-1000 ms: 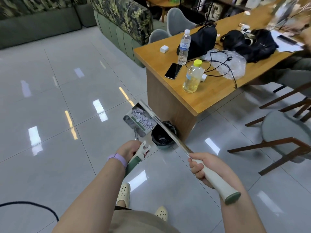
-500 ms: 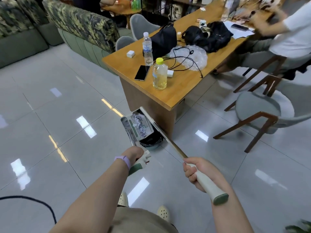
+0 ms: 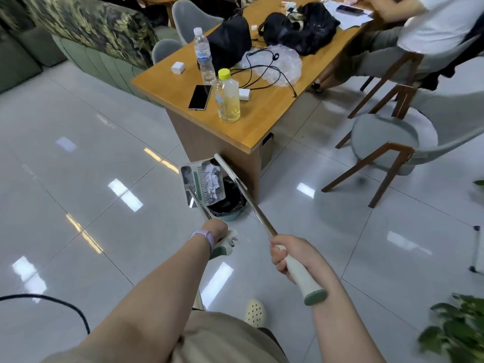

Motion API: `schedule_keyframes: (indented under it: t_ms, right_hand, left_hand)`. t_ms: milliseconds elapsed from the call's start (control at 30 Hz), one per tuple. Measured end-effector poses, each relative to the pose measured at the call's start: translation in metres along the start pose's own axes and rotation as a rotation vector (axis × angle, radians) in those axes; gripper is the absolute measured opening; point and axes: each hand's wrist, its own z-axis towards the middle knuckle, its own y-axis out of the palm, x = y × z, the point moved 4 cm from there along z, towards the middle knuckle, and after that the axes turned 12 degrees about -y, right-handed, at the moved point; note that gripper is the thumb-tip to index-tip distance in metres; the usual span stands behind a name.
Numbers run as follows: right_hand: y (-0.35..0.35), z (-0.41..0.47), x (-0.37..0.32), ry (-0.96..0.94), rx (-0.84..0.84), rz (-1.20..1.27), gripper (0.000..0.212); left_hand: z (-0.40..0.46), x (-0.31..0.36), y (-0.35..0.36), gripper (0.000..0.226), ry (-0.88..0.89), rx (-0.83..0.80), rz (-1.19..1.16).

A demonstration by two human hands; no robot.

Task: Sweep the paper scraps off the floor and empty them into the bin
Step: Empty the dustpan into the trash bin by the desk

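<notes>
Tipping the dustpan [image 3: 203,183] steadily looks like the way to do this step well, so the paper scraps [image 3: 212,180] slide into the bin [image 3: 226,203] just beyond the left hand [image 3: 216,230] rather than scatter over the glossy tiles. That hand is curled round the dustpan's pale, green-tipped handle. The right hand [image 3: 285,254] is clamped on the broom [image 3: 246,197] grip, its thin metal shaft running forward beside the pan. Scraps are light and crumpled; the pan is hard grey plastic with a toothed comb; the round bin is lined in black.
</notes>
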Motion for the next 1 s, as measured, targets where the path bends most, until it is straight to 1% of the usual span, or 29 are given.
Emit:
schedule_keyframes:
  t_ms: [33, 67, 200, 300, 333, 400, 500, 600, 700, 800, 833, 900, 1000]
  right_hand:
    - [0.0, 0.0, 0.001, 0.002, 0.001, -0.008, 0.019]
    - [0.001, -0.001, 0.002, 0.002, 0.001, -0.016, 0.02]
    - [-0.001, 0.0, 0.004, 0.002, 0.014, -0.055, 0.018]
    - [-0.006, -0.002, 0.006, 0.012, 0.01, -0.054, 0.017]
    - [-0.007, -0.003, 0.007, 0.013, 0.009, -0.047, 0.017]
    - [-0.01, -0.006, 0.01, 0.01, 0.013, -0.039, 0.017]
    - [-0.017, -0.01, 0.015, 0.004, 0.025, -0.048, 0.015]
    - [-0.024, -0.012, 0.018, 0.005, 0.033, -0.047, 0.012]
    - [-0.029, -0.015, 0.02, -0.005, 0.04, -0.048, 0.013]
    - [-0.033, -0.018, 0.029, -0.015, 0.051, -0.051, 0.011]
    - [-0.033, -0.019, 0.032, -0.015, 0.052, -0.048, 0.01]
    - [-0.035, -0.02, 0.036, -0.015, 0.053, -0.039, 0.011]
    - [-0.034, -0.022, 0.038, -0.027, 0.053, -0.044, 0.014]
  left_hand:
    - [0.001, 0.0, 0.0, 0.032, 0.029, 0.01, 0.073]
    - [0.002, 0.0, 0.0, 0.033, 0.027, 0.008, 0.094]
    - [0.006, -0.003, 0.003, 0.026, 0.044, 0.023, 0.148]
    - [0.01, -0.007, 0.01, 0.03, 0.035, 0.05, 0.19]
    - [0.011, -0.007, 0.013, 0.027, 0.045, 0.048, 0.208]
    - [0.017, -0.006, 0.022, 0.01, 0.036, -0.002, 0.278]
    - [0.02, -0.003, 0.03, 0.037, 0.011, -0.002, 0.321]
    - [0.026, -0.001, 0.043, 0.047, 0.015, -0.004, 0.4]
    - [0.035, -0.006, 0.061, 0.057, -0.013, -0.018, 0.334]
    - [0.026, -0.004, 0.063, 0.069, 0.007, -0.054, 0.241]
    - [0.025, -0.002, 0.062, 0.07, 0.016, -0.05, 0.226]
    - [0.027, 0.004, 0.057, 0.063, 0.033, 0.006, 0.225]
    - [0.026, 0.006, 0.06, 0.052, 0.018, -0.009, 0.264]
